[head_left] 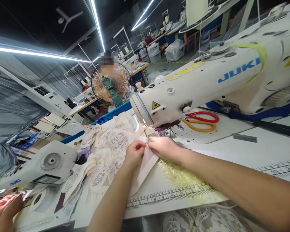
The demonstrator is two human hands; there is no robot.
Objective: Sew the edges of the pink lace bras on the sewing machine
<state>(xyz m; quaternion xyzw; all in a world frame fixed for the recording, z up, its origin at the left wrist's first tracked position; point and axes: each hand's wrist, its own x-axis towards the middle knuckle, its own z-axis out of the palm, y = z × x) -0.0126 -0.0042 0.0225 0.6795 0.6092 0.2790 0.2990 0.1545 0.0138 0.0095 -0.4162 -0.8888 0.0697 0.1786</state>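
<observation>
My left hand (134,152) pinches the edge of a cream fabric piece (147,162) just in front of the needle area of a white sewing machine (169,96). My right hand (165,148) is closed on the same fabric, close to the presser foot, and its fingertips nearly meet those of the left. The needle and foot are partly hidden by the machine head and my right hand. Cream lace garment pieces (116,137) lie heaped to the left of the machine, beside my left hand. Clear yellowish plastic (178,177) lies under my right forearm.
Scissors with red and orange handles (200,121) lie behind the machine's needle end. A grey bar (245,138) rests at the right. A ruler strip (169,195) runs along the table's front edge. At the left, another person's hands (8,206) work at a second machine (48,164). A fan (111,85) stands beyond.
</observation>
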